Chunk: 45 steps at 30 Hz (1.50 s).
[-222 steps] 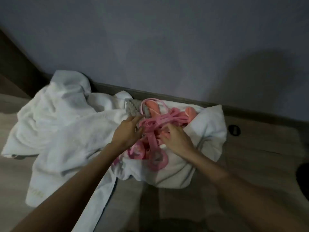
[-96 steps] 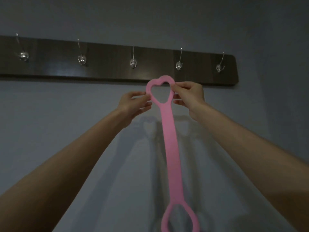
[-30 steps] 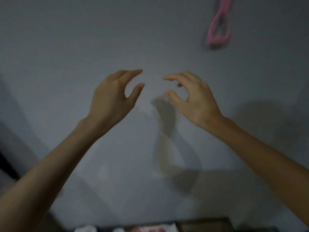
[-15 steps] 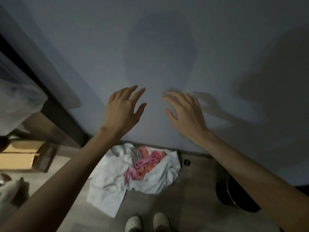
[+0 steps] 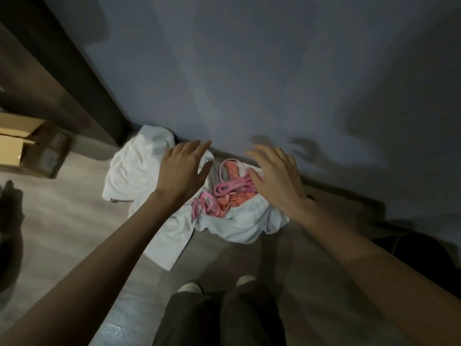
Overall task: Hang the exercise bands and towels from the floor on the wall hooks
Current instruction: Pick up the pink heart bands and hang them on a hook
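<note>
White towels [image 5: 134, 168] lie crumpled on the floor against the wall. On them sits a tangle of pink exercise bands [image 5: 229, 187] with an orange one [image 5: 232, 203] underneath. My left hand [image 5: 182, 171] hovers above the towels with its fingers straight, holding nothing. My right hand [image 5: 274, 176] reaches out over the bands with spread fingers, also holding nothing. The wall hooks are out of view.
A cardboard box [image 5: 17, 143] stands on the floor at the left beside a dark door frame [image 5: 74, 78]. A dark round object [image 5: 419, 255] sits on the floor at the right. My feet and trouser legs [image 5: 219, 310] are just below the pile.
The view has swung down from the wall, where a pink band hangs, to the floor pile. Both empty hands have dropped toward the towels and bands.
</note>
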### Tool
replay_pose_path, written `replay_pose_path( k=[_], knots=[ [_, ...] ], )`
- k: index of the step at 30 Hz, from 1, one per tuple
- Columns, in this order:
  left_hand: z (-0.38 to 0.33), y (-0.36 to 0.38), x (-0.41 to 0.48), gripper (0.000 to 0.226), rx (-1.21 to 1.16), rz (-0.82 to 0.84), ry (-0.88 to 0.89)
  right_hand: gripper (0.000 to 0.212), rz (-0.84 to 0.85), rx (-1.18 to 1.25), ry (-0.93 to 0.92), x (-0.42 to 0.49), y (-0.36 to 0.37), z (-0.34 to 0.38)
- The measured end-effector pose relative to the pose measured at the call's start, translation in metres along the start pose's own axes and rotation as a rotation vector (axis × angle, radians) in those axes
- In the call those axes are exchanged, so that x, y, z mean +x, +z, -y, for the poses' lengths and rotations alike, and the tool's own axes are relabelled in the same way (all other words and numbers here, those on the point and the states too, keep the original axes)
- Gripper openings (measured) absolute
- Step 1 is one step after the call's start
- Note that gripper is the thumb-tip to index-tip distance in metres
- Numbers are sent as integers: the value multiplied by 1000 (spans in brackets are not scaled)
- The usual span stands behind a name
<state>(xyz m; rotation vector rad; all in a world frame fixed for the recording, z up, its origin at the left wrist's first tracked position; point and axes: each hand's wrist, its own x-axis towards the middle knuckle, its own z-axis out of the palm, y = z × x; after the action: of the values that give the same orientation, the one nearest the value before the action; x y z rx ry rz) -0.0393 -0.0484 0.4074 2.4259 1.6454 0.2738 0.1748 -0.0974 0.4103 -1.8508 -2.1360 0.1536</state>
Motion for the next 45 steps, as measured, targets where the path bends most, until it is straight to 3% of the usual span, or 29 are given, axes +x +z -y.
replay_pose_path(
  k=[7,14,19,24,30,34,37,39,43,45],
  knots=[
    [105,213,-30,52,-9,80,-131,37,82,7,-40,-12,222,-32],
    [162,385,-33,64,-58,171,-200,39,160,55,-61,-20,401,-67],
    [173,448,-36,68,-64,148,-190,45,261,40,-61,-28,477,-81],
    [172,460,-39,40,-273,40,-163,43,252,34,-30,-33,509,-89],
    [172,423,-39,27,-468,-14,-241,34,197,227,6,-26,466,-82],
    [156,361,-33,18,-634,-106,-376,29,99,450,127,-7,387,-69],
    [140,288,-24,17,-619,-172,-403,28,-10,575,161,11,305,-55],
    [130,233,-15,16,-574,-92,-355,26,-65,647,167,26,239,-40],
    [97,113,5,28,-457,323,-252,20,-109,740,175,60,93,-2],
    [66,43,14,31,-543,354,-241,18,-101,717,101,72,20,21]
  ],
)
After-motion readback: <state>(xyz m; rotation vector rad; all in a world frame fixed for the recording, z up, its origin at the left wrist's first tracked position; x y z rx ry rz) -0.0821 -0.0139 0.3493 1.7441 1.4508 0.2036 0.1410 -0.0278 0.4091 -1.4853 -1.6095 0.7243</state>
